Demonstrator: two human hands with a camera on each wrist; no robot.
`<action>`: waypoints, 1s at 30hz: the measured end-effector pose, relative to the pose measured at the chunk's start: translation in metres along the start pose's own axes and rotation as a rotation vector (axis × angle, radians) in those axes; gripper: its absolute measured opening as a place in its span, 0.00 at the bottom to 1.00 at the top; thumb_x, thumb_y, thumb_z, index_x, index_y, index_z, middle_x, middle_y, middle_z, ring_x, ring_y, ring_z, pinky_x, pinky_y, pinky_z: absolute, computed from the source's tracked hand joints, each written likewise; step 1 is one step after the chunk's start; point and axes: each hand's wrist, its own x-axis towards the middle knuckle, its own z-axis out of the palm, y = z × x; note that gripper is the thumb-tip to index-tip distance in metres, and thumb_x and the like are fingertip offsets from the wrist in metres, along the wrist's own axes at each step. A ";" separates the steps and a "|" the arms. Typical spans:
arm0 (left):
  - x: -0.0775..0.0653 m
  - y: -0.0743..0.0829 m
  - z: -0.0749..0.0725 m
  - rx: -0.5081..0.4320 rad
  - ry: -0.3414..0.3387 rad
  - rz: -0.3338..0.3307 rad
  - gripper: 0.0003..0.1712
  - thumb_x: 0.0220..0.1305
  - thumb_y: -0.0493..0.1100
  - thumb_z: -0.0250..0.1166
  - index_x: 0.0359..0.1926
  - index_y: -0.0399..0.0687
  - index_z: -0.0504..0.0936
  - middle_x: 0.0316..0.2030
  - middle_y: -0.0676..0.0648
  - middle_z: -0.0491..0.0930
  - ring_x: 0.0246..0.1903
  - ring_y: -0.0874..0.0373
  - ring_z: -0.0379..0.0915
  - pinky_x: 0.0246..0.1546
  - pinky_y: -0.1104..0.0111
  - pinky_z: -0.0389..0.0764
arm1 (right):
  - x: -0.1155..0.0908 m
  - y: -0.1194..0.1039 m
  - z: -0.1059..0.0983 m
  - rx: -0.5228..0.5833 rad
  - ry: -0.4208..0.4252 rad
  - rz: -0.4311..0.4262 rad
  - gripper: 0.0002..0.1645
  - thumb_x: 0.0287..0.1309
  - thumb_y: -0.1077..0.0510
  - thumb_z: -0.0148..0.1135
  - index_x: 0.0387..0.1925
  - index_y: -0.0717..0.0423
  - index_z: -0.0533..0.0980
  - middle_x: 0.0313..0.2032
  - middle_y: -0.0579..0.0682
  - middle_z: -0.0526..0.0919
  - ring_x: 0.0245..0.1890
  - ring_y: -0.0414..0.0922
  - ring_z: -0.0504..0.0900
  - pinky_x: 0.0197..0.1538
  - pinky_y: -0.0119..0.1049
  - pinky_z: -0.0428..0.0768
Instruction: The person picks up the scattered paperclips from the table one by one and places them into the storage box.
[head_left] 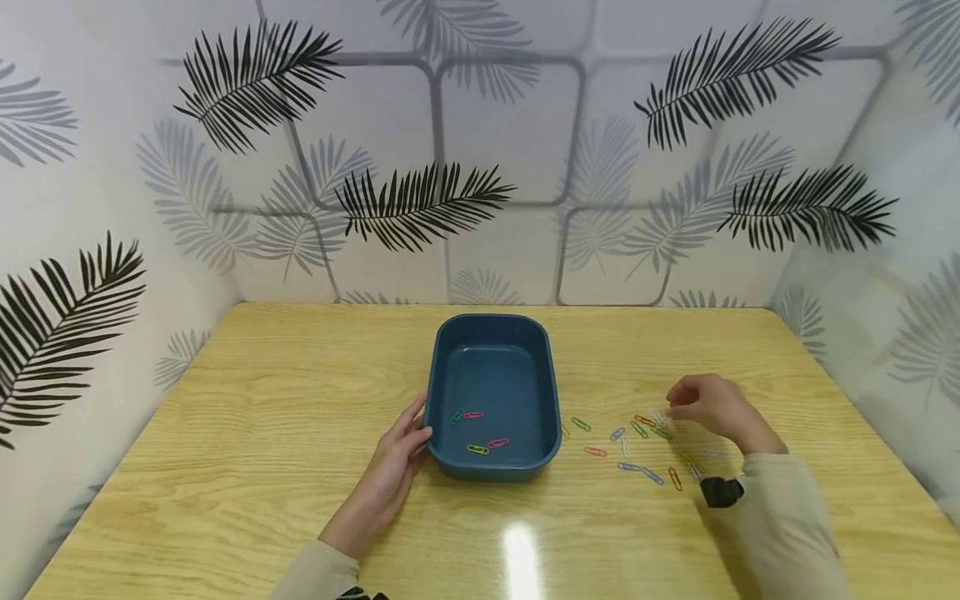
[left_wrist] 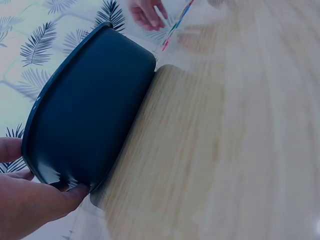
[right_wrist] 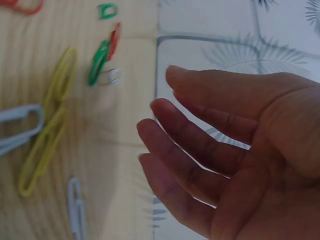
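Note:
A dark blue rectangular tray [head_left: 495, 471] stands mid-table with several green, pink and yellow paper clips [head_left: 477, 449] inside. At its left side my left hand [head_left: 392, 467] holds the wall near the front corner. In the left wrist view, the thumb of the left hand [left_wrist: 37, 202] lies low on the tray's [left_wrist: 90, 105] outer wall, with fingers near the rim. Right of the tray, loose paper clips [head_left: 651, 475] lie scattered. My right hand [head_left: 720, 408] hovers above their far edge; in the right wrist view, its loosely bent fingers [right_wrist: 185, 135] hold nothing, the thumb apart.
The light wood table [head_left: 300, 375] meets a wall with a palm-leaf pattern [head_left: 510, 125] at the back and sides. Yellow, white and green paper clips [right_wrist: 48, 125] lie under the right hand. A bright reflection marks the table's front middle.

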 end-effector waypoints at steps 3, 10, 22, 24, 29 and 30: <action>0.000 0.000 0.000 -0.003 0.000 -0.003 0.33 0.73 0.33 0.44 0.76 0.44 0.48 0.72 0.34 0.50 0.70 0.43 0.48 0.67 0.50 0.52 | 0.002 0.005 0.005 0.001 -0.041 0.026 0.09 0.53 0.61 0.69 0.32 0.65 0.78 0.28 0.50 0.80 0.29 0.45 0.75 0.33 0.41 0.74; 0.000 0.001 0.000 0.003 -0.001 -0.003 0.33 0.73 0.34 0.44 0.76 0.45 0.49 0.72 0.35 0.49 0.71 0.44 0.46 0.67 0.49 0.51 | 0.004 0.005 0.014 0.018 -0.094 0.033 0.10 0.47 0.64 0.70 0.25 0.60 0.74 0.25 0.48 0.76 0.27 0.45 0.71 0.33 0.40 0.71; -0.001 -0.001 -0.001 -0.008 -0.004 -0.010 0.33 0.73 0.34 0.44 0.76 0.45 0.48 0.72 0.34 0.50 0.70 0.43 0.48 0.68 0.50 0.51 | 0.003 0.005 0.014 0.025 -0.174 0.014 0.09 0.48 0.68 0.68 0.25 0.60 0.74 0.24 0.47 0.75 0.27 0.44 0.71 0.33 0.39 0.70; -0.001 -0.002 -0.001 -0.011 -0.006 -0.011 0.33 0.73 0.34 0.44 0.76 0.45 0.48 0.72 0.34 0.50 0.70 0.43 0.47 0.68 0.50 0.50 | 0.003 0.005 0.013 0.026 -0.187 -0.005 0.08 0.48 0.68 0.67 0.25 0.61 0.74 0.24 0.47 0.76 0.26 0.44 0.71 0.33 0.38 0.71; 0.000 -0.002 0.000 -0.007 -0.008 -0.011 0.33 0.73 0.34 0.44 0.76 0.45 0.48 0.72 0.35 0.49 0.70 0.42 0.48 0.68 0.49 0.50 | 0.003 0.007 0.011 0.025 -0.204 -0.044 0.05 0.49 0.68 0.67 0.26 0.62 0.77 0.25 0.47 0.78 0.27 0.42 0.72 0.33 0.38 0.73; 0.000 -0.002 0.000 -0.006 -0.008 -0.011 0.33 0.73 0.34 0.44 0.76 0.45 0.48 0.72 0.35 0.49 0.70 0.42 0.49 0.68 0.49 0.50 | 0.003 0.008 0.010 0.023 -0.205 -0.046 0.04 0.49 0.68 0.67 0.26 0.63 0.77 0.26 0.47 0.79 0.27 0.42 0.72 0.33 0.38 0.73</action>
